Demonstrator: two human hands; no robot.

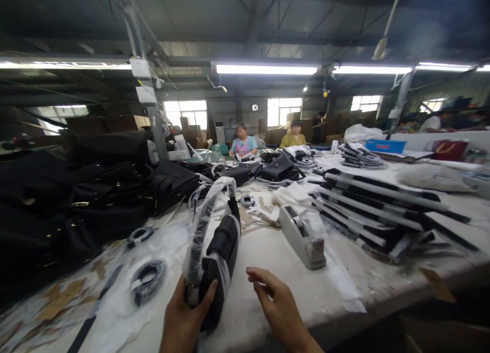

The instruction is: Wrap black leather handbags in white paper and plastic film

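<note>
A black handbag (224, 243) stands on edge on the white table in front of me, its strap wrapped in clear plastic and arching above it. My left hand (187, 304) grips the bag's near end, thumb on one side and fingers on the other. Just right of the bag, my right hand (277, 304) is raised with fingers extended, apart from the bag and holding nothing. Beyond that hand sits a grey tape dispenser (302, 238). A coiled, wrapped strap (148, 280) lies on plastic sheeting left of the bag.
Black bags (76, 205) are heaped along the left. A stack of black pieces with pale wrapping (375, 210) lies at right. Cardboard pieces (260, 215) are scattered behind the bag. Two people (244, 141) sit across the table, near a metal post (156, 128).
</note>
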